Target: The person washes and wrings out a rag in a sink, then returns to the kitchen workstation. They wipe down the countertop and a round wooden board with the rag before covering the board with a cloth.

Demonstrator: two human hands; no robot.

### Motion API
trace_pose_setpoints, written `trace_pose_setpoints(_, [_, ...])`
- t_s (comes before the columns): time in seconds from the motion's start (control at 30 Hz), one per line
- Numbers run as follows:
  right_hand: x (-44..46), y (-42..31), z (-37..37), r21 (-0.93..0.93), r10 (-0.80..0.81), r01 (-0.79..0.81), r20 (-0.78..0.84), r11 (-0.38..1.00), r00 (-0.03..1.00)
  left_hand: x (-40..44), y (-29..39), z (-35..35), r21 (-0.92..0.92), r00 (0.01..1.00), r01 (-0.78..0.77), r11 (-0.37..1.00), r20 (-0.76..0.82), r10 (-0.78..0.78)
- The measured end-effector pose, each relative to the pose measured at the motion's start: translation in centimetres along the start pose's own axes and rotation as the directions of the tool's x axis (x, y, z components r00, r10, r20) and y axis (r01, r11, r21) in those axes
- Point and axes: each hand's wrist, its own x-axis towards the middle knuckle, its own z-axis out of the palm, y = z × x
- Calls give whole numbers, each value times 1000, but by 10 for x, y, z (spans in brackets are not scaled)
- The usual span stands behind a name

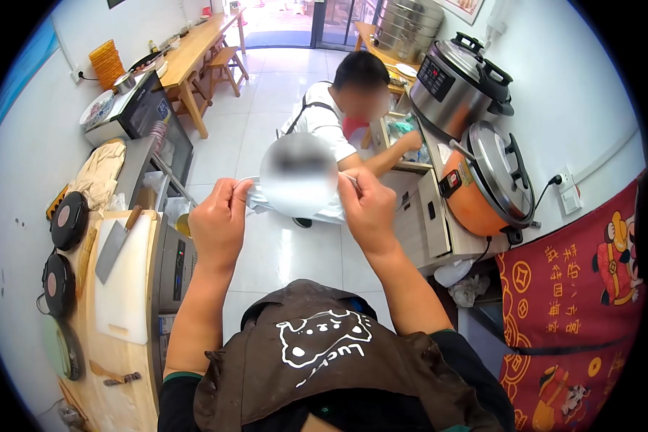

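Note:
My left hand (219, 212) and my right hand (369, 209) are raised in front of me, both closed. Between them stretches a pale face mask (299, 196), pinched by a thin loop at each end. A round blur covers most of the mask, and only its bluish-white lower edges and side loops show clearly. Beyond it, a person in a white shirt (322, 119) bends toward an open drawer (403, 164) on the right, one hand inside it.
On the left counter lie a cleaver (115, 245), a white cutting board (126, 317) and round black appliances (70, 219). A steel cooker (439, 93) and an orange cooker (475, 191) stand on the right cabinet. A red curtain (576, 288) hangs at lower right.

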Motion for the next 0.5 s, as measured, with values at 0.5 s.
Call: trace_pose_setpoints(0.5, [-3, -13, -15, 163, 56, -49, -36, 985, 998, -15, 13, -23, -585, 928, 332, 740, 342, -145])
